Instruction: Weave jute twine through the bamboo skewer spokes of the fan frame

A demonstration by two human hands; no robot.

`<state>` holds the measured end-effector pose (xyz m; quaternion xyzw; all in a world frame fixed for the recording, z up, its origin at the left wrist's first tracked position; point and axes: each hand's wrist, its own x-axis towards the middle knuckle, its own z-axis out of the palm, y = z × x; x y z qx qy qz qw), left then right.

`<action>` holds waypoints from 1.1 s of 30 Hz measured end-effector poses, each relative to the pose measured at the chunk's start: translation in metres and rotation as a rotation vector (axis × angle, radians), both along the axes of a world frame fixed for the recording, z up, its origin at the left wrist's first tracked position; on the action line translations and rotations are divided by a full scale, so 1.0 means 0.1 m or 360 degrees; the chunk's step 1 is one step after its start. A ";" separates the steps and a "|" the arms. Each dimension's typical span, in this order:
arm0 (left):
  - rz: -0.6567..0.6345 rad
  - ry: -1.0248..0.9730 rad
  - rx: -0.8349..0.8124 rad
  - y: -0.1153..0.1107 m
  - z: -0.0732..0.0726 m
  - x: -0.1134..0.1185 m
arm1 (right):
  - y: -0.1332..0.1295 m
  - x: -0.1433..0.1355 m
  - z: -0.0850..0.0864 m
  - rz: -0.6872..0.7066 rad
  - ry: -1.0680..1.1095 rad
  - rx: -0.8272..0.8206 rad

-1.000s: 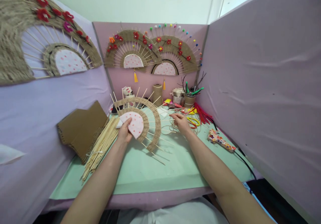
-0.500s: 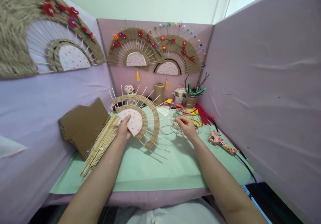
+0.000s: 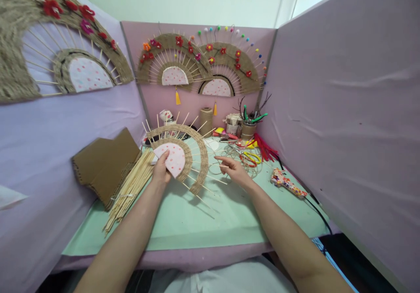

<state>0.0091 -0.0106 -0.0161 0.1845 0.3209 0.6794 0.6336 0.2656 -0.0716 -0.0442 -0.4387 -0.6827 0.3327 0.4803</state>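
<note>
My left hand (image 3: 161,168) grips a half-round fan frame at its dotted white fabric centre (image 3: 173,156), thumb on top. Around this centre runs a woven twine band (image 3: 188,159), with a wider woven arc (image 3: 204,159) farther out. Thin wooden sticks radiate through both and poke past the arc. Just right of the stick ends is my right hand (image 3: 233,170), index finger stretched toward the fan and the other fingers curled. Thin twine (image 3: 215,166) seems to run into its fingers, though the grip is partly hidden.
Bundled sticks (image 3: 131,190) and brown cardboard (image 3: 105,164) lie left. Behind stand a twine spool (image 3: 206,122) and a tool can (image 3: 248,131). Scissors (image 3: 252,158), red stems (image 3: 265,147) and a patterned glue gun (image 3: 287,182) with a cord lie right. Finished fans (image 3: 241,65) hang behind.
My right hand has moved left toward the fan's stick ends, and its index finger has straightened from a pinch. My left hand keeps its hold. The view has shifted slightly.
</note>
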 end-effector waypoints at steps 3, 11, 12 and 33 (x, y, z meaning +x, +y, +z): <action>0.0004 -0.0012 0.0001 0.00 0.00 0.01 | -0.01 -0.07 -0.04 -0.0030 -0.0061 0.0073; 0.0029 0.0002 0.0001 -0.02 0.00 0.03 | -0.04 -0.16 -0.08 0.0013 -0.0184 0.0065; 0.0044 0.0002 0.0001 -0.01 0.00 0.03 | -0.05 -0.16 -0.07 0.0018 -0.0206 0.0057; 0.0201 0.0036 0.0000 0.04 -0.06 0.02 | -0.55 -0.03 -0.14 -0.0533 -0.0278 0.0492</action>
